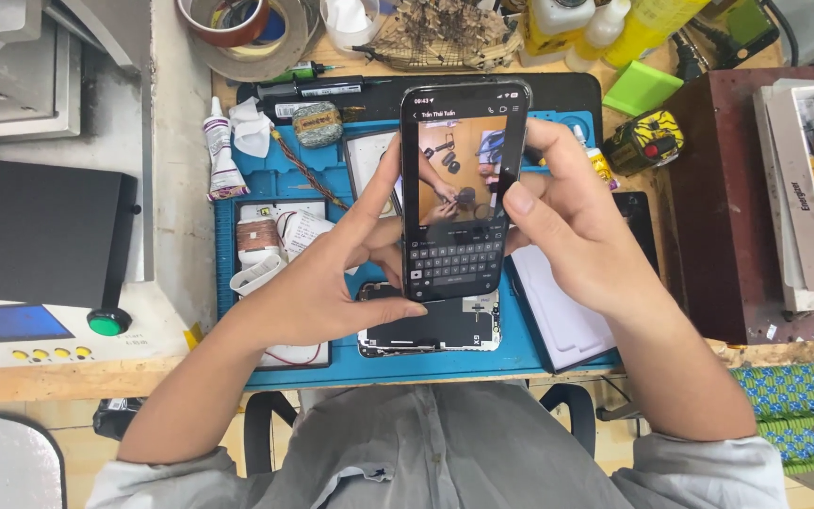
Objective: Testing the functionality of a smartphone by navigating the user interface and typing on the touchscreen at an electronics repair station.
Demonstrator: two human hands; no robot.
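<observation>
Gripping a black smartphone (462,188), both left hand (327,273) and right hand (572,236) (above a blue work mat (520,349)).

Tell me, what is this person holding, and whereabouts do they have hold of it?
A black smartphone, screen lit. The left hand grips its left edge and lower end; the right hand grips the right edge, thumb on the screen.
</observation>
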